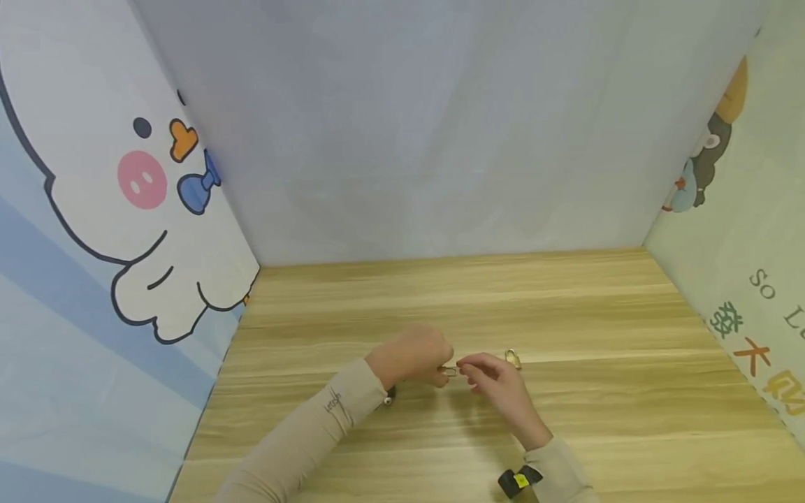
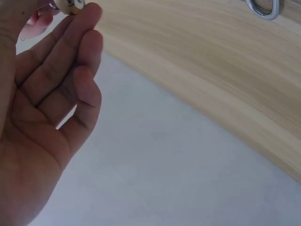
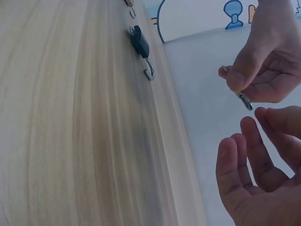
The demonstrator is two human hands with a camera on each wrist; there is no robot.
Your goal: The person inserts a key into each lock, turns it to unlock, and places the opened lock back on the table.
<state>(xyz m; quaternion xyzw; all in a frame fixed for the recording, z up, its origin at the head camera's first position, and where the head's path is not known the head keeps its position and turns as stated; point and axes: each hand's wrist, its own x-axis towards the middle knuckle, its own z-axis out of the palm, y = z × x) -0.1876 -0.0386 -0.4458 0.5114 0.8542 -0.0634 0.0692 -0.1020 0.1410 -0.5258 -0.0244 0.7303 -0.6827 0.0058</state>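
Note:
My left hand (image 1: 414,355) pinches a small padlock (image 1: 449,372), its silver shackle sticking out to the right. In the right wrist view, the left thumb lies over the body of that padlock (image 3: 245,101). The left palm (image 2: 47,117) fills the left side of the left wrist view, with the padlock partly visible at the top edge. My right hand (image 1: 497,388) has its thumb and index fingertips together right by the shackle, the other fingers loosely bent. I cannot tell whether they pinch something small. A brass padlock (image 1: 513,359) lies on the table just beyond the right hand.
On the wooden table (image 1: 352,300), a black item with a silver hook (image 3: 140,43) lies beside the left cuff. Another small item with a silver hook (image 3: 132,11) shows farther off. A grey wall (image 1: 428,140) stands behind, with printed panels at left and right.

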